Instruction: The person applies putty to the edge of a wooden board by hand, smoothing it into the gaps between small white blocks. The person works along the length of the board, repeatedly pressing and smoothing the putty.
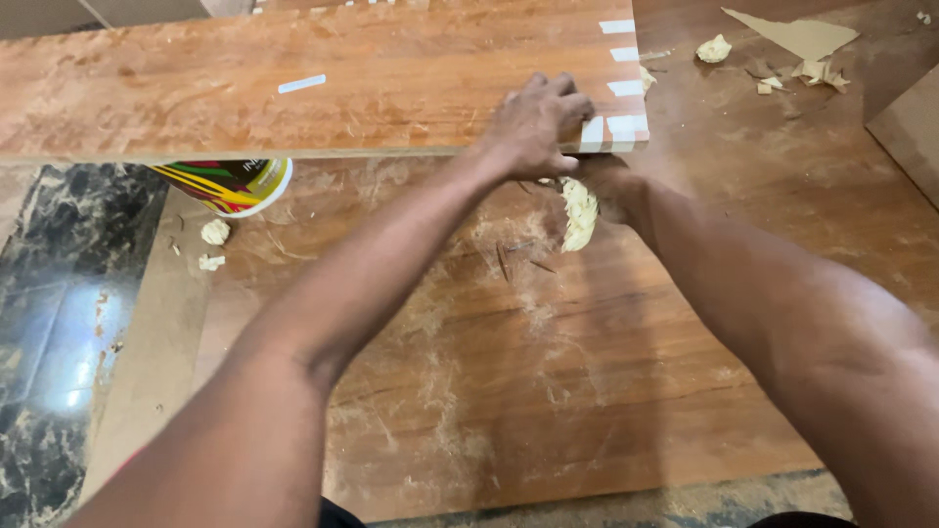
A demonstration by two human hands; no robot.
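Laminate board [323,83] looks stiff and heavy, so hold its taped edge where your left hand [536,122] curls its fingers closed, while your right hand [599,186] clutches a pale rag [579,213].

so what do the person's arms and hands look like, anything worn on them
Both arms are bare along their whole visible length: no sleeves, gloves, watch or bands show. The left hand shows its back and knuckles with no ring visible. The right hand is largely hidden behind the left one, so its fingers cannot be checked.
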